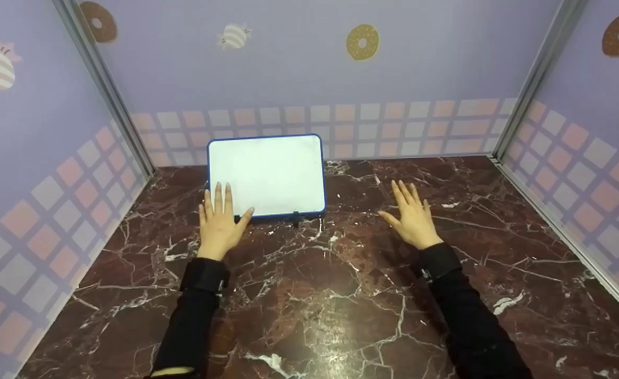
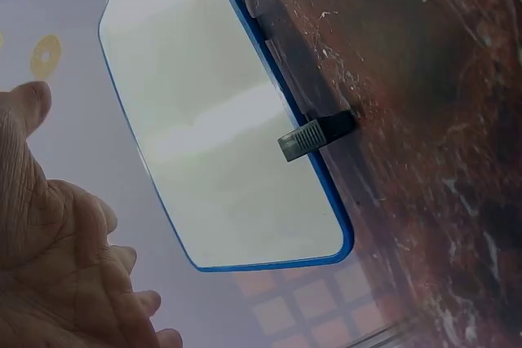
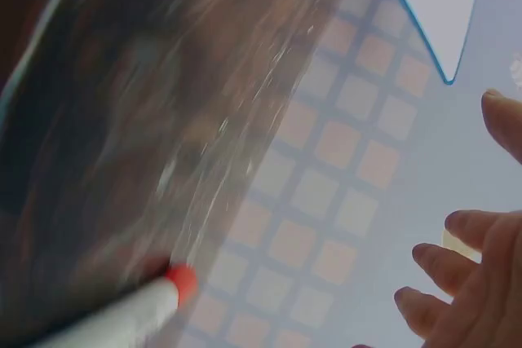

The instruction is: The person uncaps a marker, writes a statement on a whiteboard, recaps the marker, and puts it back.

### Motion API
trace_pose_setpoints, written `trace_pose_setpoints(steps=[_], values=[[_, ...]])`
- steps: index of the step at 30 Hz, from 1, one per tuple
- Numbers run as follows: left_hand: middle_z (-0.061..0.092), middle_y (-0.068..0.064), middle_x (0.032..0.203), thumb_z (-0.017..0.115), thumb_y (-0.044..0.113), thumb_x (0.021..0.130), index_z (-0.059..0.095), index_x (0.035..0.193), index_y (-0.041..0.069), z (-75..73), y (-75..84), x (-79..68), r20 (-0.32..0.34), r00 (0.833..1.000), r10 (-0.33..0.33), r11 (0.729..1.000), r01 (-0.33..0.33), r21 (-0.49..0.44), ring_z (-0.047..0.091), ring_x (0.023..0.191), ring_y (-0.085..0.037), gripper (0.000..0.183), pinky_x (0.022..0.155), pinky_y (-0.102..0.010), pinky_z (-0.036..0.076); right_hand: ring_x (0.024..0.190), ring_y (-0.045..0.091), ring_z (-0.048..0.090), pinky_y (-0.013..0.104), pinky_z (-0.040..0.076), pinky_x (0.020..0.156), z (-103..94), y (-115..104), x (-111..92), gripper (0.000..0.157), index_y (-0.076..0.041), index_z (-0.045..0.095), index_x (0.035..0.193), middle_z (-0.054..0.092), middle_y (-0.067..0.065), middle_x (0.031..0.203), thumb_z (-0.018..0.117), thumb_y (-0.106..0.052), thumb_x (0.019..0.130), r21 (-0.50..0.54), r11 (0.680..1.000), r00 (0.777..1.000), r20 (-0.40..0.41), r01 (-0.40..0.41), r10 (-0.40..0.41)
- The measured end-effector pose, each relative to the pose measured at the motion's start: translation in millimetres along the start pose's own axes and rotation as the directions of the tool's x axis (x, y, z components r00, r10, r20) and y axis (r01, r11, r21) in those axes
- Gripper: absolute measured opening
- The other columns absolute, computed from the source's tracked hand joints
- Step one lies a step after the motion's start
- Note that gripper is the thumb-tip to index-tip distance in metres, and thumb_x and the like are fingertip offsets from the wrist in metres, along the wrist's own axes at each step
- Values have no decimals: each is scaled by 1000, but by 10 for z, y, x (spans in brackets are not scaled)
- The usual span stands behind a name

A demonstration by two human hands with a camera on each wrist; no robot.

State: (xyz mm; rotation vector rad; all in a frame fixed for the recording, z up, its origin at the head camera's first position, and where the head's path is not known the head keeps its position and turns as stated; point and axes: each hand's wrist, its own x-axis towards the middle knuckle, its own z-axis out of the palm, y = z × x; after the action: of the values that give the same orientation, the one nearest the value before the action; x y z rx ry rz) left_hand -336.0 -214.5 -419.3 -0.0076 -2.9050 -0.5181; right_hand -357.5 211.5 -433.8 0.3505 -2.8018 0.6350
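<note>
A whiteboard [image 1: 275, 173] with a blue frame stands near the back wall, left of centre, held up at its lower edge by black clip feet [image 2: 314, 138]. In the head view my left hand [image 1: 219, 229] is spread in front of the board's lower left corner. The left wrist view shows a gap between that hand and the board. My right hand [image 1: 417, 223] hovers to the right of the board, fingers straight, holding nothing. Low in the right wrist view lies a white marker [image 3: 122, 315] with a red end [image 3: 181, 281]; in the head view it is hidden.
The dark red marble-patterned tabletop [image 1: 309, 295] reaches to the back wall [image 1: 299, 68]. Side walls [image 1: 599, 131] with metal corner posts [image 1: 525, 89] enclose it on the left and right.
</note>
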Motion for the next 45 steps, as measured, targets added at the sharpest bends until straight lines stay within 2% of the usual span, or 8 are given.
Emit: trace_pose_setpoints(steps=[6,13,18,21,25,28,31,45], values=[[-17,-24,163,30,52,104,-13,157,4,-100,-195,139,79,995,-57,983,69,-168,-18,148,-48,83,123,-65,-4,149,47,18,63,18,122,96,-156,161,82,-1,22,156,25,25,160,63,-38,96,180,982,998,-22,58,-55],[-14,-33,159,28,32,107,-19,153,-3,-269,-418,352,209,971,-120,912,191,-362,-10,149,-50,74,125,-59,-1,134,43,47,53,39,115,335,-352,397,58,6,43,145,50,29,142,63,-19,97,410,911,999,2,45,-50],[-4,-28,162,32,15,103,-19,153,-1,-277,-478,414,253,954,-161,872,258,-417,13,151,-42,73,124,-48,21,123,41,58,44,54,102,572,-507,505,48,12,46,141,55,31,136,58,-7,98,640,762,992,122,-100,28],[6,-31,161,32,7,98,-16,153,-3,-229,-500,453,237,957,-166,884,250,-394,43,131,-41,74,96,-42,46,127,42,54,42,52,106,704,-565,560,47,15,42,142,50,33,140,53,-3,100,718,662,973,216,-213,79],[17,-37,156,32,-1,90,-9,153,-9,-165,-529,524,199,968,-156,914,218,-343,44,131,-45,76,102,-44,47,138,41,43,43,42,114,861,-603,650,49,14,32,147,36,33,151,46,0,102,791,509,936,335,-339,104],[19,-40,154,32,-4,86,-5,152,-13,-137,-548,566,167,975,-145,928,193,-319,22,145,-50,76,124,-52,23,143,41,35,44,36,119,922,-666,702,50,14,25,150,27,32,156,40,3,103,840,389,922,379,-377,77],[19,-42,153,32,-4,84,-1,151,-15,-119,-564,582,148,979,-139,936,179,-304,20,145,-51,75,125,-53,18,145,42,31,45,33,121,964,-724,742,50,15,21,150,26,33,156,37,5,104,871,307,919,393,-383,33],[32,-37,150,35,-2,84,25,148,-16,50,-758,656,158,982,-101,957,140,-256,27,144,-48,66,125,-48,24,137,44,42,43,40,116,975,-730,696,45,19,30,144,39,40,144,39,7,102,888,267,926,372,-374,61]])
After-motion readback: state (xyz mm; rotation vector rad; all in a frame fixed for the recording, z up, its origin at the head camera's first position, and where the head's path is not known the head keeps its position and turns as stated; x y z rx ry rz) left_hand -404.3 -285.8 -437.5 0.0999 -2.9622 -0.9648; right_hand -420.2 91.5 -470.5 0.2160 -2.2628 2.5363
